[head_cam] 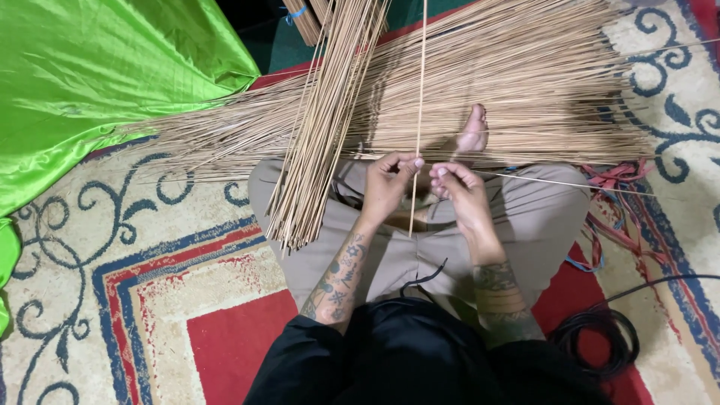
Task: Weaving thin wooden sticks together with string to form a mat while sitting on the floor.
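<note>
Person sits cross-legged on a patterned carpet, seen from above. Left hand pinches a single thin stick betw. thumb and forefinger, fingers closed narrow on it. The stick stands nearly vertical in the view, running from the top edge down past both hands to a lower end over the lap. Right hand sits just beside the left, fingers curled in, fingertips at or very near the same stick; can't tell for sure whether it grips it or only touches.

A bundle of sticks leans across the person's left knee, ends fanning out over the grey-beige trousers. Behind the hands, a wide flat pile of sticks lies spread L to R across the carpet. A bare foot pokes out on top of that pile, just above the right hand.

Bright green cloth fills the upper-left corner, its edge touching the spread pile's left tips. Red and pink cords lie by the right knee, w/ a blue strand near them. A coiled black cable rests on the carpet lower right, near the right forearm. Both forearms bear tattoos; sleeves are black.
</note>
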